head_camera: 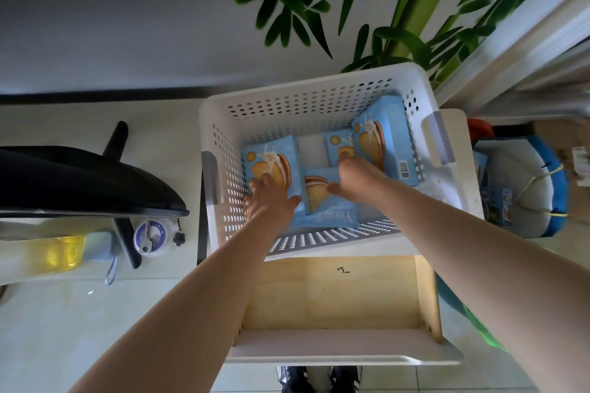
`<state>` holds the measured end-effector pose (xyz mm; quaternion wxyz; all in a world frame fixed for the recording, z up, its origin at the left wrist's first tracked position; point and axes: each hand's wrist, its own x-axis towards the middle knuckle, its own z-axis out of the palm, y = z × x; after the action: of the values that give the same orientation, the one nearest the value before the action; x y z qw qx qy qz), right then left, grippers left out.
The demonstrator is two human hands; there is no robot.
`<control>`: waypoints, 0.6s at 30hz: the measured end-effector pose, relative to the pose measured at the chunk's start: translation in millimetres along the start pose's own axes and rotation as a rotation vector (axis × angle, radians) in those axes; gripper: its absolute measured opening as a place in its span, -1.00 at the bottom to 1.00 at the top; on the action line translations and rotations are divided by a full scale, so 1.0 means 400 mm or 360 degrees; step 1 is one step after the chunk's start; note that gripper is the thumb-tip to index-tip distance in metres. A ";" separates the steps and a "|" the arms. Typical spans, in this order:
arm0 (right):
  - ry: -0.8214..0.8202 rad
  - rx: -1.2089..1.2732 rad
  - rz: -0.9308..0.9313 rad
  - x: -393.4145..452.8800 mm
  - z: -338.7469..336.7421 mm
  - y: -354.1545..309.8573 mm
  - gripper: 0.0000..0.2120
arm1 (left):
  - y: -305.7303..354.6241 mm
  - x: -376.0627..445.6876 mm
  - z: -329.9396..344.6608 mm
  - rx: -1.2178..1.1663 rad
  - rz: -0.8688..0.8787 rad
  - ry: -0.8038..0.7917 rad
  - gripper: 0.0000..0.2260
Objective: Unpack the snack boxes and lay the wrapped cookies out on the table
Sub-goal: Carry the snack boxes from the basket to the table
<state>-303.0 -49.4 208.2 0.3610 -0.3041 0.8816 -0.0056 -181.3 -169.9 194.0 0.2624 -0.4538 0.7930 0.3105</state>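
Nearest you is the pale wooden shelf unit [335, 297] with its open tray, and on its far end sits the big white perforated plastic basket [306, 102], holding 4 light-blue cardboard snack boxes printed with sandwich cookies.

The box at 9 o'clock in the basket [281, 153] has its long axis running away from you. Your left hand [271, 198] lies on its near end, fingers spread; whether they have closed on the box's edge I cannot tell.

The middle box [322, 201] lies flat at 6 o'clock, long axis also away from you, between both hands. Your right hand [354, 179] rests curled at its far right corner, thumb on the box face, so it looks the likelier to lift it.

No wrapped cookies are out yet.
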 end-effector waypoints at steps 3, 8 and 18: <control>0.0012 0.0021 0.0003 0.005 -0.001 0.003 -0.42 | -0.003 0.003 -0.004 -0.0090 0.0063 0.0057 -0.34; 0.0043 0.0089 -0.0039 0.005 0.006 0.009 -0.46 | -0.012 0.016 -0.018 -0.0436 -0.0080 0.0096 -0.21; -0.0010 0.0161 0.0010 0.014 -0.010 0.014 -0.36 | 0.006 0.028 -0.003 -0.0914 -0.0399 0.0045 -0.02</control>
<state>-311.5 -48.5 206.3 0.3785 -0.2828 0.8800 -0.0481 -188.7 -176.1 187.6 0.1485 -0.6078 0.6143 0.4808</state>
